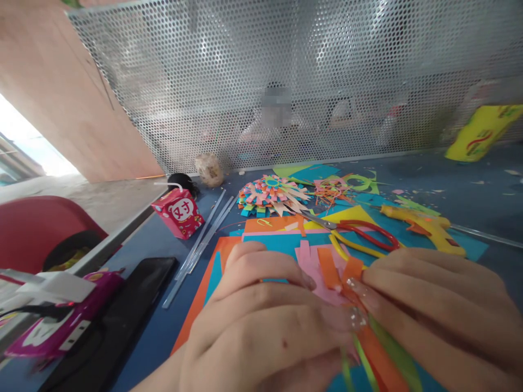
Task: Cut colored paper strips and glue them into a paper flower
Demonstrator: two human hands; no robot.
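Observation:
Low in the view, my left hand (253,321) and my right hand (441,310) meet with fingers pinched around an orange paper strip (379,351). Green paper strips (398,356) hang down beside it below my fingertips. Just beyond the fingers lies pink paper (308,258) with fringe-like cuts and orange pieces on it. Scissors (327,224) with red and yellow handles rest on stacked coloured paper (269,224) in front of my hands. Farther back sits a layered, fringed paper flower (272,196) in pink, orange, blue and green. My palms and some fingertips are hidden.
A yellow glue gun (435,224) lies at the right. Clear glue sticks (200,247), a red drink carton (180,215) and a black phone (118,310) are on the left. Paper shreds (333,190) lie before a perforated metal screen (229,71).

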